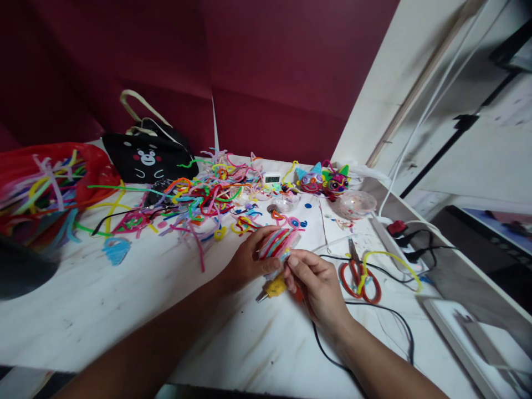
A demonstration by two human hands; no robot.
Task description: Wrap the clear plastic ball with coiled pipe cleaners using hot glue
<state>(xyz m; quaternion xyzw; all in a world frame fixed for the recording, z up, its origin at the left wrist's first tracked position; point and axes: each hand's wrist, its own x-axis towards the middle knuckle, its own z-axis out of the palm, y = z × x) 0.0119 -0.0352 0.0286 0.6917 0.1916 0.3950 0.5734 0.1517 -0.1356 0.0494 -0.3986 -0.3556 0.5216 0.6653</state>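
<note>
My left hand [245, 260] is wrapped around a small multicoloured piece [279, 244] made of coiled pipe cleaners, held just above the white table [124, 310]. My right hand [318, 282] grips a yellow hot glue gun [275, 288] whose metal nozzle points left, under the piece; its black cord runs back towards me. Both hands meet at the table's middle.
A heap of loose pipe cleaners [208, 194] lies behind, with a red bag [50, 183] of more at the left and a black bear-face bag [147, 158]. Orange scissors [359, 277], a clear bowl [357, 204], two finished figures [324, 180], a small timer [272, 179] and a power strip [390, 235] sit at the right.
</note>
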